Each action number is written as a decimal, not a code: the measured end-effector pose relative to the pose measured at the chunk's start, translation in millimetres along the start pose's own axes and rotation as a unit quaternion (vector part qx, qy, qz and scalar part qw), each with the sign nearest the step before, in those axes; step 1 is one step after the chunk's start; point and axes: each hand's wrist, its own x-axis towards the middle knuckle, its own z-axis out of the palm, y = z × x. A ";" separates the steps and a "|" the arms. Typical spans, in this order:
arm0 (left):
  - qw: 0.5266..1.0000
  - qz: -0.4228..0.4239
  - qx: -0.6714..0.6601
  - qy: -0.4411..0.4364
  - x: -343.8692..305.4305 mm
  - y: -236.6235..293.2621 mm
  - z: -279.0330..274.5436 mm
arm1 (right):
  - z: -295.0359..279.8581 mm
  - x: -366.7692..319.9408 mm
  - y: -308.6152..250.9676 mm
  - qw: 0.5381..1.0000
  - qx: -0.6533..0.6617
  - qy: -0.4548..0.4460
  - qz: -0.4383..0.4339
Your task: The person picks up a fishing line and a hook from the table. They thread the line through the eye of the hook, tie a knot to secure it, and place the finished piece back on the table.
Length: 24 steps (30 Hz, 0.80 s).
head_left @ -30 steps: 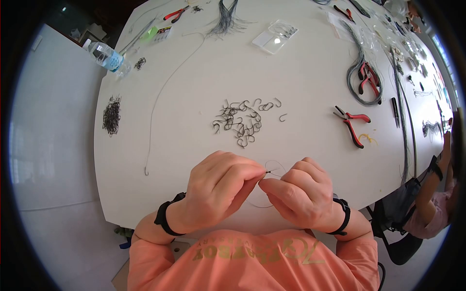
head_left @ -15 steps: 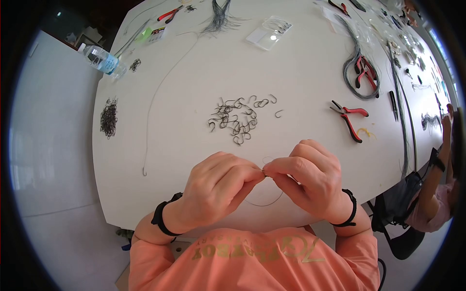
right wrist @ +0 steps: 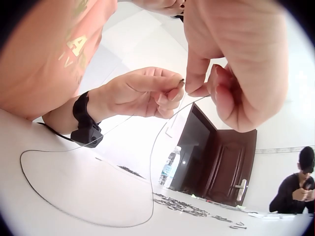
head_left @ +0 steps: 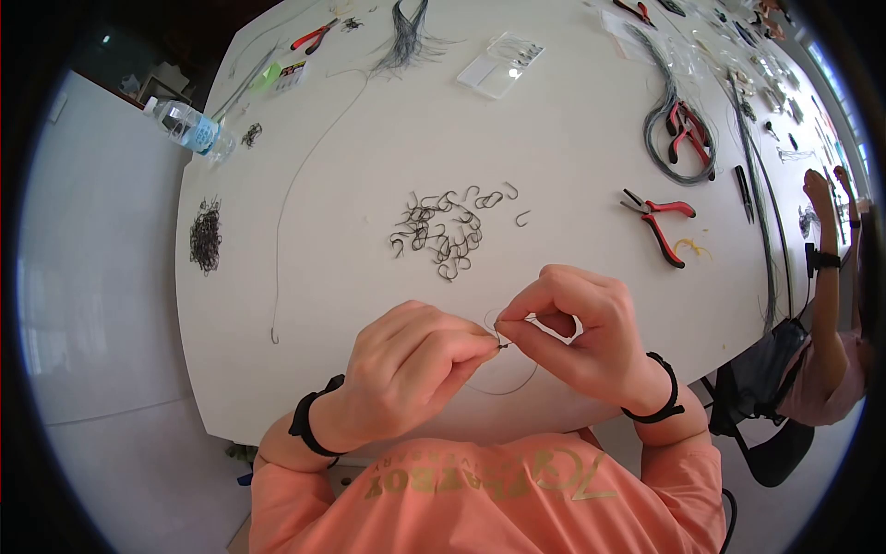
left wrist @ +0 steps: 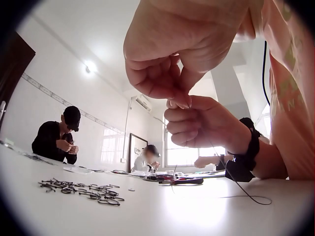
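My left hand (head_left: 420,365) pinches a fish hook between thumb and forefinger; only its small dark end (right wrist: 182,81) shows past the fingertips. Thin grey fishing line (right wrist: 151,172) hangs from the hands in a wide loop over the table. Close beside the left fingertips, my right hand (head_left: 591,337) pinches the line with thumb and forefinger. Beyond both hands lies a loose pile of dark fish hooks (head_left: 448,242), with a single hook (head_left: 522,219) off to its right.
Red-handled pliers (head_left: 663,231) lie to the right on the white table (head_left: 351,148), near a coil of line (head_left: 651,138). A denser heap of hooks (head_left: 206,238) and a water bottle (head_left: 198,131) are at the left. Another person (left wrist: 61,135) sits across the table.
The right hand met the left fingertips half a second ago, and has now drawn slightly up and apart, its thumb and forefinger pinching the line. The left hand keeps its pinch, slightly lower.
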 end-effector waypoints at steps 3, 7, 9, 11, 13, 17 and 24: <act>1.000 -0.003 -0.011 0.009 0.0 0.5 0.2 | -2.2 -1.0 1.1 0.999 0.027 -0.017 0.037; 0.997 -0.021 -0.070 0.008 -1.5 0.5 -2.8 | -2.0 -3.4 7.2 0.962 0.201 -0.078 0.168; 0.996 -0.031 -0.084 0.005 -1.9 0.5 -2.4 | 0.0 -3.6 8.3 0.916 0.314 -0.089 0.233; 0.993 -0.039 -0.098 0.044 -1.9 0.2 2.6 | 1.0 -2.5 8.1 0.883 0.381 -0.091 0.259; 0.993 -0.043 -0.096 0.050 -3.0 -0.7 3.1 | 0.1 -0.8 5.4 0.872 0.393 -0.094 0.277; 0.992 -0.055 -0.091 0.068 -5.0 -1.9 3.0 | 3.3 -3.8 10.6 0.826 0.451 -0.107 0.322; 0.991 -0.065 -0.086 0.077 -6.1 -2.3 4.6 | 12.8 -7.6 11.0 0.785 0.507 -0.100 0.342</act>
